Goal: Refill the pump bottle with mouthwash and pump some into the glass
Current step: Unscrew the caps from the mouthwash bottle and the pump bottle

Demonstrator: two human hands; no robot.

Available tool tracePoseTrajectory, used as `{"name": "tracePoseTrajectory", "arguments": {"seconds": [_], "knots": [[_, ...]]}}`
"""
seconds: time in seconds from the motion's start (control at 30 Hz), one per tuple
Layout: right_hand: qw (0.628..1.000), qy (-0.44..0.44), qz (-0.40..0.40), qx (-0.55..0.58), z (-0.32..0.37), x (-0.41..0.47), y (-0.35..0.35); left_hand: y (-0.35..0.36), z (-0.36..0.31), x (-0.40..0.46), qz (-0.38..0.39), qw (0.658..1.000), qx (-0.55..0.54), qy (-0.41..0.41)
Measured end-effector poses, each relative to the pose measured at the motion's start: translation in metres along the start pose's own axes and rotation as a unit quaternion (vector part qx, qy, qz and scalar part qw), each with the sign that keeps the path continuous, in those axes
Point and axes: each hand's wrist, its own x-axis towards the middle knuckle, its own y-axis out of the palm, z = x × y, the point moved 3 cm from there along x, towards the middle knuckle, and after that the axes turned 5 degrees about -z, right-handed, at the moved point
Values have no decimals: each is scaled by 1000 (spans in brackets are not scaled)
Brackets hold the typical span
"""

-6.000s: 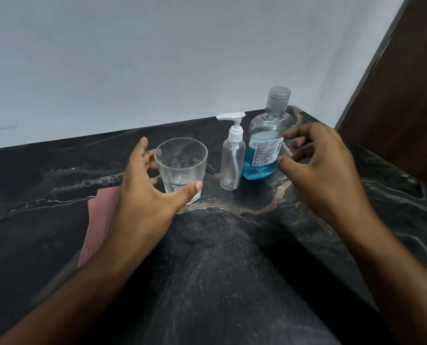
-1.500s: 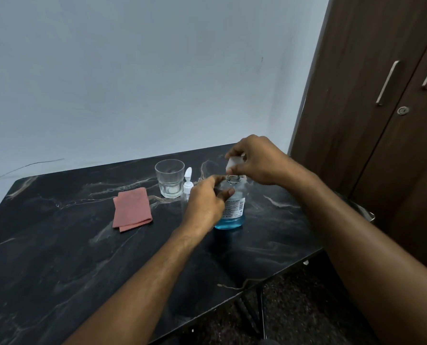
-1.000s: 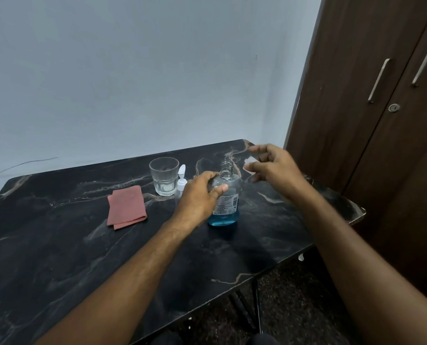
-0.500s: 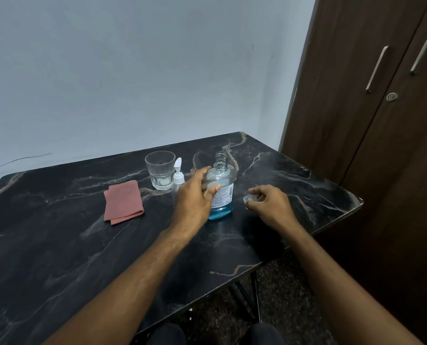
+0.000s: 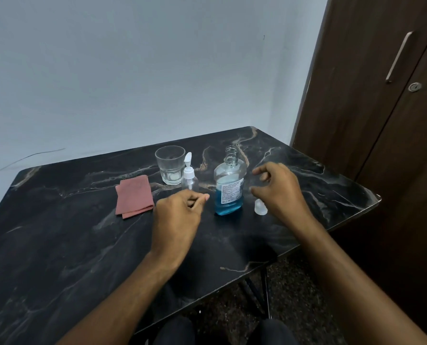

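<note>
While both hands, left hand (image 5: 176, 216) and right hand (image 5: 281, 190), hover loosely curled and empty, we note the uncapped mouthwash bottle (image 5: 230, 185) upright between them on the tabletop (image 5: 58, 245). A knock could spill it; we judge the pump bottle (image 5: 189, 179), still capped beside the glass (image 5: 170, 165), narrow-necked and overflow-prone.

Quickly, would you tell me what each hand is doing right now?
Left hand: loosely curled, holding nothing, near the pump bottle.
Right hand: open, empty, above the cap, beside the mouthwash bottle.
</note>
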Motion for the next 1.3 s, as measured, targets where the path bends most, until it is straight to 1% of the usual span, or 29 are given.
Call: {"name": "tracePoseTrajectory", "arguments": {"seconds": [0.07, 0.13, 0.23, 0.3, 0.37, 0.5, 0.57, 0.7, 0.77, 0.9, 1.0, 1.1, 1.27, 1.3], "knots": [[999, -14, -14, 39, 22, -3, -2, -9, 7, 4, -47, 998, 30, 18], [997, -19, 2, 71, 43, -9, 4, -12, 14, 9, -71, 997, 41, 6], [994, -34, 27, 99, 67, -16, 24, -2, 23, 19, -40, 997, 15, -58], [992, -22, 38, 115, 75, -19, 40, 7, 26, 24, -5, 996, 8, -89], [992, -17, 34, 118, 82, -19, 52, 13, 27, 27, 12, 994, -3, -107], [994, -30, 17, 106, 93, -18, 64, 13, 25, 24, 10, 990, -80, -120], [994, -31, 13, 103, 97, -18, 66, 8, 26, 21, 0, 991, -82, -107], [994, -34, 5, 109, 102, -21, 67, -6, 25, 12, -35, 997, -46, -50], [993, -31, 7, 111, 105, -24, 67, -11, 24, 8, -37, 998, -46, -30], [992, -39, 9, 119, 110, -27, 61, -21, 21, 7, -38, 998, -46, -16], [989, -28, 37, 137, 109, -24, 54, -26, 18, 9, -24, 999, -35, -8], [983, -17, 74, 170, 110, -21, 48, -29, 14, 10, -4, 998, -61, -21], [957, -59, 174, 226, 113, -20, 43, -34, 6, 8, -1, 997, -79, -9], [956, -70, 177, 225, 114, -21, 42, -34, 5, 7, 1, 997, -79, -9]]}}
